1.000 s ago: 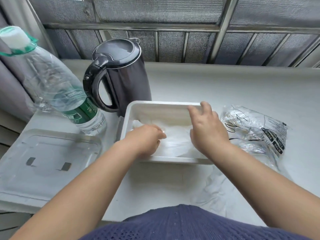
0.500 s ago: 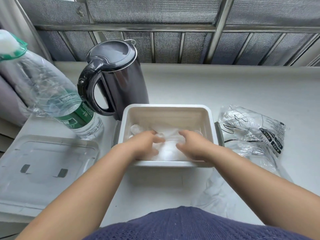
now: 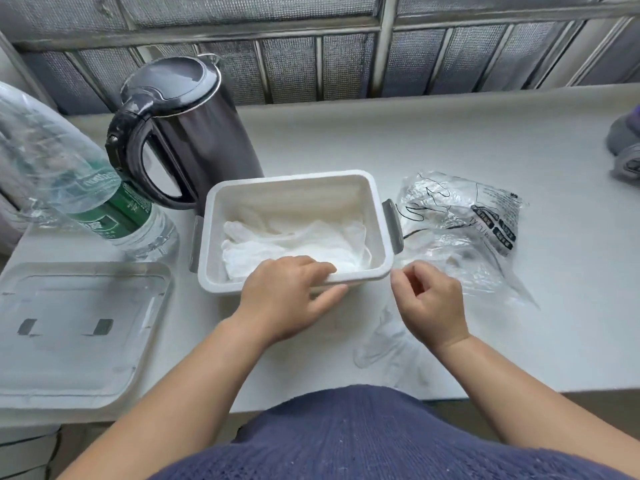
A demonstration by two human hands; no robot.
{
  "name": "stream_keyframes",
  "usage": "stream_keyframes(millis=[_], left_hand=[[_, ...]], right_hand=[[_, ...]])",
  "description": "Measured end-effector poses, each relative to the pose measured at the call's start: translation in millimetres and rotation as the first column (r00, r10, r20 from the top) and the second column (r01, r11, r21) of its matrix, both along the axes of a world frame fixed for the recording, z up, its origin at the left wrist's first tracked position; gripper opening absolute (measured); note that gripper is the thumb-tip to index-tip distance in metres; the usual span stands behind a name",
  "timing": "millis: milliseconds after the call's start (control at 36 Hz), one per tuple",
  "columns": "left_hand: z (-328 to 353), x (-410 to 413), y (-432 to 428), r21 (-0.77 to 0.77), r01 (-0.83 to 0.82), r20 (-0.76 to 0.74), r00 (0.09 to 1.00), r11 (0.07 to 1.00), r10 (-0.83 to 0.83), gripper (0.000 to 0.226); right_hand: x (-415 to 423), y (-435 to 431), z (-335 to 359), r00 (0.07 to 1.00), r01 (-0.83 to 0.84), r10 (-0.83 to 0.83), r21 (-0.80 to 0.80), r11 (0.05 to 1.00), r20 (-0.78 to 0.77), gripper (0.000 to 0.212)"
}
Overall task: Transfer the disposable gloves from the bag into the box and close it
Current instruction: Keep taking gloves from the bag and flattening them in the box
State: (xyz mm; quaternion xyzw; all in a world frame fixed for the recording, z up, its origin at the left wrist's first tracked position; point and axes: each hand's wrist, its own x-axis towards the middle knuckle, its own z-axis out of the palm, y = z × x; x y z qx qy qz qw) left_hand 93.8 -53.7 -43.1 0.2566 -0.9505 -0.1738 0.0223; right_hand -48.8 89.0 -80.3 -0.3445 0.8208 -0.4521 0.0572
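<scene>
Gloves (image 3: 294,242) | wht, crumpled, heaped in box (image 3: 294,192) | lid (image 3: 83,355) off

One box (image 3: 380,216), one lid (image 3: 79,358), one bag (image 3: 460,230), one kettle (image 3: 207,140), one bottle (image 3: 69,174)
</scene>
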Motion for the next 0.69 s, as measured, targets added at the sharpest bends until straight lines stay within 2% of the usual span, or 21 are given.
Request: stream_keyframes(millis=[56,111,194,250,306,361,444,528,556,639,694], left_hand=[[-5,0,1,-0.042,0.019,-0.021,1.000,0.999,-0.020,0.058],[-6,-2,1,-0.057,0.020,-0.024,0.999,0.998,-0.022,0.056],[-6,-3,2,-0.041,0.005,-0.015,1.000,0.999,-0.005,0.058],[-6,-2,3,-0.019,-0.007,-0.017,1.000,1.000,0.007,0.058],[-8,-1,4,-0.016,-0.006,-0.020,1.000,1.000,0.006,0.057],[-10,0,6,-0.023,-0.004,-0.010,1.000,1.000,0.004,0.057],[-11,1,7,-0.017,-0.017,0.002,1.000,1.000,0.017,0.060],[-9,-1,5,-0.010,-0.027,0.025,0.999,1.000,0.027,0.066],[-8,-2,5,-0.010,-0.028,0.038,0.999,1.000,0.029,0.066],[-6,-3,5,-0.003,-0.036,0.098,0.995,0.999,0.036,0.048],[-5,-4,5,0.009,-0.039,0.119,0.992,0.999,0.038,0.041]], right_hand=[[-7,14,-14,0.993,-0.024,-0.006,0.252,0.967,0.118,0.032],[-18,24,-26,0.970,-0.067,-0.051,0.462,0.884,0.238,0.020],[-31,29,-33,0.946,-0.073,-0.144,0.624,0.778,0.291,0.056],[-36,28,-34,0.953,-0.067,-0.155,0.677,0.733,0.262,0.063],[-40,28,-37,0.952,-0.090,-0.151,0.715,0.694,0.266,0.060],[-42,31,-39,0.946,-0.110,-0.150,0.721,0.684,0.286,0.049],[-44,35,-42,0.936,-0.125,-0.144,0.682,0.720,0.322,0.011],[-45,36,-42,0.926,-0.084,-0.161,0.604,0.793,0.340,0.006],[-45,35,-41,0.926,-0.059,-0.175,0.587,0.807,0.335,0.011],[-49,32,-38,0.920,-0.038,-0.207,0.604,0.796,0.332,0.056],[-54,29,-34,0.930,-0.053,-0.191,0.627,0.777,0.315,0.074]])
